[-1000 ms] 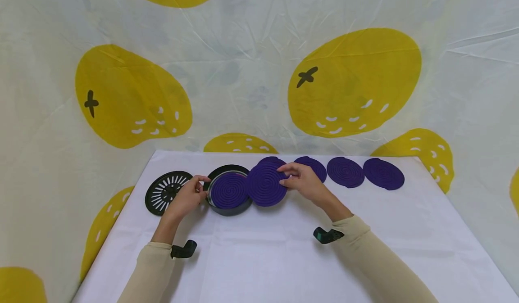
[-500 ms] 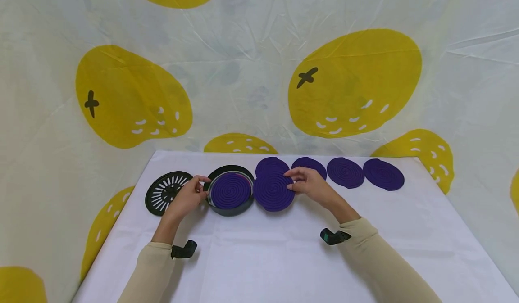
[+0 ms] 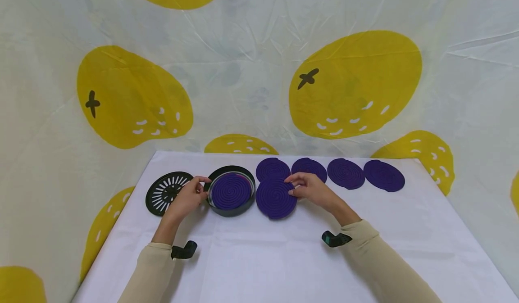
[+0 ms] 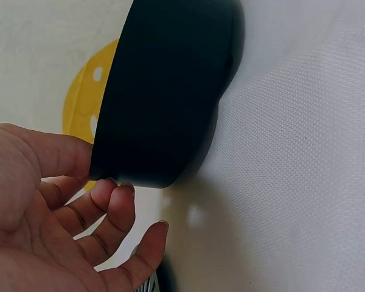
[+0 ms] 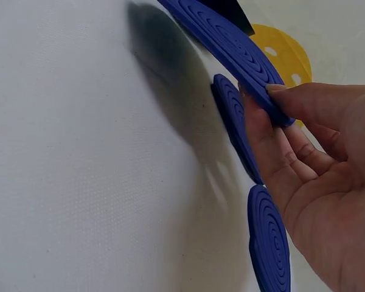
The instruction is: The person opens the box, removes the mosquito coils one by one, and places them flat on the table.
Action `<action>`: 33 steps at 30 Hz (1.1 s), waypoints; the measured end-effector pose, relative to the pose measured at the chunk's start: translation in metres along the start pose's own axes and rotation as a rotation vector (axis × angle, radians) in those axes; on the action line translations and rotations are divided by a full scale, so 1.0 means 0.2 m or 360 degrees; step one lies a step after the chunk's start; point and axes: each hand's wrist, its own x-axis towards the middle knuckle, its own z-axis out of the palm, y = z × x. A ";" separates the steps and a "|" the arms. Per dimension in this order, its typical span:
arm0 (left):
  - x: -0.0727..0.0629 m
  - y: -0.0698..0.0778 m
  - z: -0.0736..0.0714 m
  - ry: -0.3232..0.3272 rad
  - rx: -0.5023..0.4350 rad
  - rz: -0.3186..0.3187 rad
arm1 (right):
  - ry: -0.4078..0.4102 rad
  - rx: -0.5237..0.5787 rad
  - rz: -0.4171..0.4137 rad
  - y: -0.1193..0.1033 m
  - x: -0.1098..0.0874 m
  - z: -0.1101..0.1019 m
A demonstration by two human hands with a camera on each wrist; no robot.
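My left hand pinches the left rim of a round black tin, thumb near its top edge in the left wrist view. Inside the tin lies a purple mosquito coil. Just right of the tin, my right hand grips the edge of another mosquito coil between thumb and fingers. In the right wrist view this held coil is tilted and raised above the white cloth, its shadow falling below. From the head view it partly overlaps a coil behind it.
Several more purple coils lie in a row along the back of the white-covered table. A black slotted lid lies at the left, partly behind the left hand. A cloth with yellow fruit prints hangs behind.
The right hand has carried its coil to the right and slightly nearer, off the tin's right edge. The coil inside the tin now shows fully. My left hand has stayed at the rim.
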 end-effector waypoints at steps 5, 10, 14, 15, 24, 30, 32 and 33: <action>0.00 0.01 0.00 -0.0004 -0.0013 -0.0001 | -0.0039 -0.0014 0.0047 0.03 0.02 0.02; 0.00 0.01 0.00 0.0000 -0.0020 0.0003 | -0.0061 -0.0115 0.0047 0.05 0.03 0.02; -0.01 0.01 0.00 -0.0002 -0.0019 -0.0001 | -0.0117 -0.0246 -0.0010 0.06 0.04 0.02; -0.01 0.01 0.00 0.0000 -0.0020 -0.0002 | -0.0124 -0.0278 -0.0027 0.05 0.04 0.02; 0.00 0.01 0.00 -0.0001 -0.0004 0.0010 | -0.0039 -0.0575 -0.0069 0.03 0.05 0.04; 0.00 0.01 -0.01 0.0003 0.0002 0.0017 | -0.0013 -0.0636 -0.0069 0.03 0.05 0.04; 0.00 0.01 -0.01 0.0005 0.0004 0.0015 | -0.0014 -0.0640 -0.0076 0.02 0.05 0.04; 0.00 0.01 -0.01 0.0005 0.0006 0.0015 | -0.0018 -0.0640 -0.0080 0.02 0.05 0.04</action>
